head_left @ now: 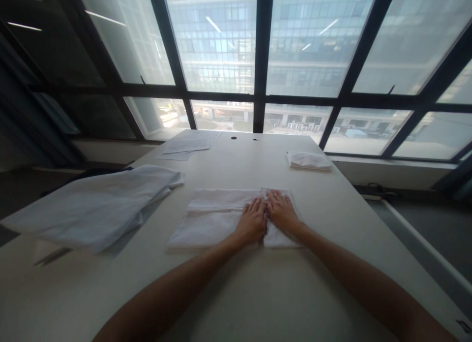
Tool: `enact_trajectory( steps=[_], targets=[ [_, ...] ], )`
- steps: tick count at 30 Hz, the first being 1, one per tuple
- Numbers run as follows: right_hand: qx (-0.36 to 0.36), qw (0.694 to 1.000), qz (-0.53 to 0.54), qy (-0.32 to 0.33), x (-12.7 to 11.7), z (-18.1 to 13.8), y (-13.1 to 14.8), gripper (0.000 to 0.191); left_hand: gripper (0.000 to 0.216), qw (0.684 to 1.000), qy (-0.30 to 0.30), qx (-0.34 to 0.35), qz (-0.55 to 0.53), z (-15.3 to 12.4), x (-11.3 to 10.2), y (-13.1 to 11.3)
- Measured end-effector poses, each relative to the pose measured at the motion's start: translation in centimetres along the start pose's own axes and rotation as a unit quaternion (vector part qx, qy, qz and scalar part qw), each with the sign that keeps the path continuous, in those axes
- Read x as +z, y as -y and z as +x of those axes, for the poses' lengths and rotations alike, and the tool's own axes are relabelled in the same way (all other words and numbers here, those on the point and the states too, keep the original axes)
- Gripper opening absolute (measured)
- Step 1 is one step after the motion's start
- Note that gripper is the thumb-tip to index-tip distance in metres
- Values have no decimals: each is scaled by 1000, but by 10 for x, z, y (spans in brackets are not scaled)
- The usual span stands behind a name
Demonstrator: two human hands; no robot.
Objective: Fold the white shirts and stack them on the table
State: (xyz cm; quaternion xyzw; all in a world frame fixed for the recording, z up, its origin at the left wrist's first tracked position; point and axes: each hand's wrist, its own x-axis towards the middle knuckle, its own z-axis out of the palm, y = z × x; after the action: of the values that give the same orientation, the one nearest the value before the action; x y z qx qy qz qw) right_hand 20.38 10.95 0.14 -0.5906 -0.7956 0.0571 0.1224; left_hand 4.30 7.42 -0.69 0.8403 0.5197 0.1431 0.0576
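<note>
A white cloth lies on the table in front of me, folded into a long flat strip. Its right end is turned over into a shorter flap. My left hand rests flat on the cloth just left of the flap's edge, fingers stretched out. Flat on the flap lies my right hand, its fingers extended and its thumb side close to the left hand. Neither hand grips the fabric. Part of the fold line is hidden beneath my hands.
A loose heap of white cloth hangs over the table's left side. Toward the back right sits a folded white cloth. Sheets of paper lie at the back left. Beyond the white table stand tall windows with a dark frame.
</note>
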Motion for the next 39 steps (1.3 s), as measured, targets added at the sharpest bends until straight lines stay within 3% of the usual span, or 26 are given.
enact_trajectory(
  steps=[7,13,17,21,25,31,39],
  targets=[
    [-24,999,-8,-19,2,-9,0,58,61,994,16,-67,84,-8,-28,74],
    [-36,999,-3,-9,3,-8,-1,60,58,979,6,-166,122,-59,-57,152],
    [-33,999,2,-15,6,-7,-2,60,55,965,-40,-223,130,-87,-71,181],
    [-29,999,0,-16,7,-7,-2,59,44,961,-94,-246,86,-92,-90,193],
    [-24,1000,-2,-12,6,-7,-2,59,34,944,-89,-317,10,-91,-112,198],
    [-28,999,-12,-17,8,-8,-4,59,44,877,-48,-387,-282,-94,-127,192],
    [-30,999,-19,-25,12,-5,-6,58,50,872,-34,-382,-305,-87,-131,175]
  ],
)
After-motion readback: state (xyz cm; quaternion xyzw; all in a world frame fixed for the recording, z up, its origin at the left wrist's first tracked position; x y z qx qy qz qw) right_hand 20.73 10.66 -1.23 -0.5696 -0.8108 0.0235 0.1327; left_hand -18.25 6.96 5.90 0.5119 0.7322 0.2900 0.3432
